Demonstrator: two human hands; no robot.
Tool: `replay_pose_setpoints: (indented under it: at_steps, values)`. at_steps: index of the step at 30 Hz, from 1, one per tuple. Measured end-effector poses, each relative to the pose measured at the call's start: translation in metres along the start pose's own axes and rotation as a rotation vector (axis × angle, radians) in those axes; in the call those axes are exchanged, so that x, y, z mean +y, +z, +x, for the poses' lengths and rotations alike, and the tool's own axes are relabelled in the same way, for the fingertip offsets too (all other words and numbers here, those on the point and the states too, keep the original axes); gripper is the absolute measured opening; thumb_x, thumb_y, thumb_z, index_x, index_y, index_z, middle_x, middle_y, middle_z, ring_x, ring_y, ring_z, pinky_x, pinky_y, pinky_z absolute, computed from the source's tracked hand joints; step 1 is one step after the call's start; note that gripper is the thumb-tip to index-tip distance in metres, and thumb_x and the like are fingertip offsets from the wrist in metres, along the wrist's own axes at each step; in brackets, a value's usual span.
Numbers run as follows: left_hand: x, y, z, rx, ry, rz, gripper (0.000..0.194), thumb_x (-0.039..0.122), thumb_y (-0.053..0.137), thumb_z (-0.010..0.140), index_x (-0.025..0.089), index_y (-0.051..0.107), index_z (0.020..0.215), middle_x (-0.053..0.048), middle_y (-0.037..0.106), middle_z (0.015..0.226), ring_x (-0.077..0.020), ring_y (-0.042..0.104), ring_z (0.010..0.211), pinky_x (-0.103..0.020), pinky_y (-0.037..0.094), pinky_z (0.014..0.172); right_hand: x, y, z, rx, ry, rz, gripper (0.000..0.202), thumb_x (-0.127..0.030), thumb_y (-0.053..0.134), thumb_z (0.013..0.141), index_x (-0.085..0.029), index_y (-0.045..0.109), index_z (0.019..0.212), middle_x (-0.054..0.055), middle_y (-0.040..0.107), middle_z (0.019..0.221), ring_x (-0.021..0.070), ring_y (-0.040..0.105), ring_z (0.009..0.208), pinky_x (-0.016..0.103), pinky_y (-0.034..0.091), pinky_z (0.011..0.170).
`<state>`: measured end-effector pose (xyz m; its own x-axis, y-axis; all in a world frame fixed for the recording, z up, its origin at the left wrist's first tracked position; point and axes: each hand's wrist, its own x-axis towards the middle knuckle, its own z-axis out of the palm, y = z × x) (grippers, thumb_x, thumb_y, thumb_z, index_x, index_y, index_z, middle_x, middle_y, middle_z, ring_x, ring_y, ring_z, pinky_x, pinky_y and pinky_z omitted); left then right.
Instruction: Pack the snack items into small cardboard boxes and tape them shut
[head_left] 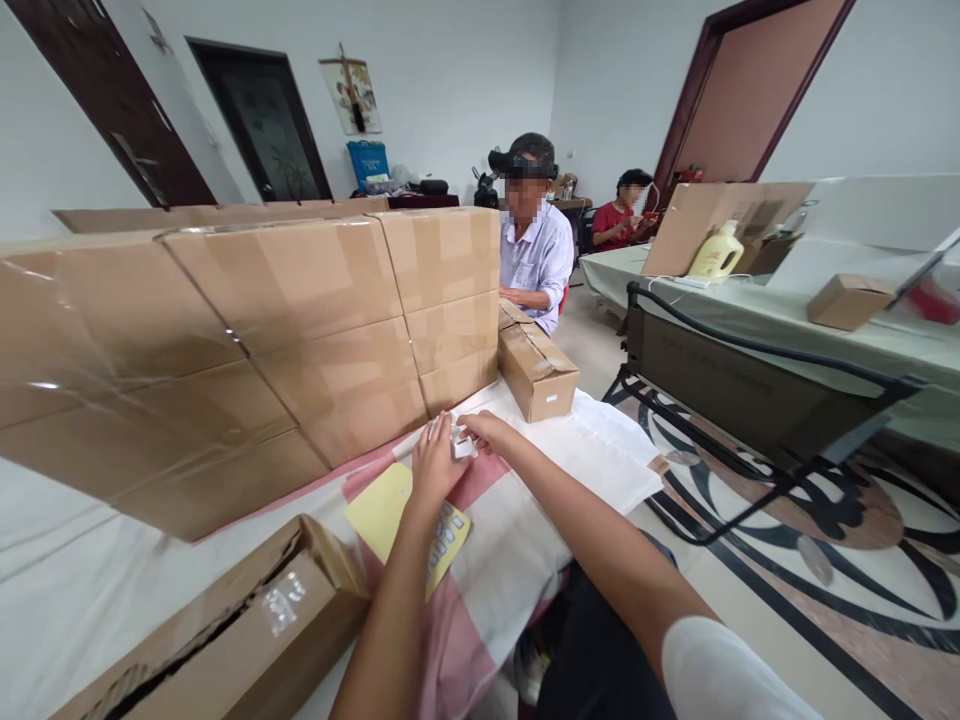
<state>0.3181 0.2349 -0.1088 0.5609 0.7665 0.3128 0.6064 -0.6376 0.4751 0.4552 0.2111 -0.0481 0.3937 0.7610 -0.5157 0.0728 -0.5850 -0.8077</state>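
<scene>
My left hand (435,462) is closed around one side of a small white item (463,443), close to the base of the stacked cartons. On its other side my right hand (484,430) has its fingers bent and pressed against the same item. The item's exact shape is partly hidden by my fingers. Under my left forearm lies a yellow sheet (381,505) with rows of small whitish labels, on a pink and white cloth (510,530).
Taped cartons (300,330) form a wall ahead. A long carton (262,620) lies at the lower left, another box (538,365) beyond my hands. A person (536,240) sits across; another (619,222) sits farther back. A folding chair (735,390) stands right.
</scene>
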Motion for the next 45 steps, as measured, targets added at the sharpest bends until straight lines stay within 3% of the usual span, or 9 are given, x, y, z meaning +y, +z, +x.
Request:
replay_pose_setpoints:
  at_steps: [6,13,17,20,25,31,35,40,45]
  values:
    - [-0.012,0.011,-0.001,-0.005,-0.027,-0.068,0.092,0.036,0.077,0.081,0.023,0.031,0.159,-0.018,0.026,0.170,-0.0412,0.029,0.154,-0.060,0.032,0.121,0.004,0.000,0.010,-0.020,0.063,-0.039,0.032,-0.044,0.061,0.101,-0.013,0.064,0.096,-0.002,0.060,0.076,0.0068,0.052,0.056,0.020,0.047,0.052]
    - [-0.015,0.015,0.001,0.005,-0.025,-0.161,0.118,0.034,0.080,0.075,0.018,0.004,0.165,-0.022,0.028,0.166,-0.0351,0.032,0.154,-0.048,0.036,0.121,0.001,0.012,0.005,-0.009,0.038,-0.048,0.026,-0.035,0.066,0.098,-0.013,0.060,0.086,-0.006,0.051,0.068,0.0043,0.040,0.049,0.017,0.034,0.044]
    - [-0.009,0.014,-0.001,0.022,-0.044,-0.167,0.123,0.034,0.083,0.069,0.021,0.007,0.165,-0.019,0.035,0.157,-0.0364,0.047,0.143,-0.048,0.043,0.114,-0.008,0.007,-0.012,0.005,-0.039,0.037,0.030,-0.030,0.070,0.092,-0.017,0.053,0.071,-0.008,0.040,0.053,0.0049,0.031,0.042,0.020,0.022,0.040]
    - [-0.007,0.012,-0.003,0.033,-0.056,-0.147,0.123,0.036,0.085,0.067,0.021,0.011,0.164,-0.019,0.037,0.155,-0.0381,0.048,0.141,-0.049,0.043,0.114,-0.004,0.005,-0.026,0.018,-0.070,0.105,0.032,-0.026,0.069,0.090,-0.019,0.050,0.066,-0.008,0.036,0.044,0.0057,0.028,0.038,0.021,0.017,0.039]
    - [-0.009,0.012,-0.004,0.045,-0.058,-0.103,0.115,0.034,0.081,0.071,0.018,0.016,0.164,-0.021,0.039,0.155,-0.0395,0.045,0.143,-0.050,0.041,0.115,0.032,0.016,-0.049,0.020,-0.070,0.203,0.034,-0.023,0.063,0.092,-0.020,0.047,0.062,-0.004,0.046,0.041,0.0089,0.041,0.037,0.021,0.023,0.039]
    - [-0.011,0.013,-0.004,0.051,-0.050,-0.067,0.104,0.028,0.074,0.075,0.019,0.019,0.164,-0.019,0.042,0.154,-0.0368,0.049,0.140,-0.046,0.042,0.113,0.059,0.020,-0.070,0.001,-0.096,0.363,0.022,-0.027,0.066,0.086,-0.017,0.058,0.068,0.003,0.067,0.061,0.0113,0.063,0.055,0.017,0.033,0.045]
    - [-0.011,0.013,-0.004,0.055,-0.051,-0.051,0.104,0.028,0.073,0.076,0.020,0.019,0.164,-0.018,0.042,0.154,-0.0357,0.049,0.139,-0.045,0.042,0.112,0.061,0.021,-0.074,-0.018,-0.093,0.451,0.014,-0.023,0.063,0.083,-0.015,0.064,0.071,0.005,0.070,0.064,0.0108,0.062,0.055,0.018,0.036,0.048]
    - [-0.011,0.013,-0.004,0.040,-0.055,-0.037,0.098,0.031,0.068,0.080,0.020,0.019,0.165,-0.017,0.042,0.155,-0.0348,0.049,0.139,-0.044,0.042,0.112,0.059,0.029,-0.075,-0.001,-0.140,0.541,0.016,-0.024,0.062,0.085,-0.016,0.062,0.071,0.005,0.077,0.086,0.0073,0.062,0.059,0.019,0.040,0.051]
    - [-0.011,0.013,-0.003,0.050,-0.072,-0.030,0.099,0.027,0.069,0.080,0.022,0.019,0.165,-0.017,0.041,0.156,-0.0339,0.048,0.142,-0.041,0.040,0.113,0.069,0.039,-0.074,-0.002,-0.045,0.540,0.021,-0.021,0.060,0.088,-0.014,0.067,0.069,0.003,0.067,0.061,0.0086,0.057,0.049,0.019,0.035,0.046]
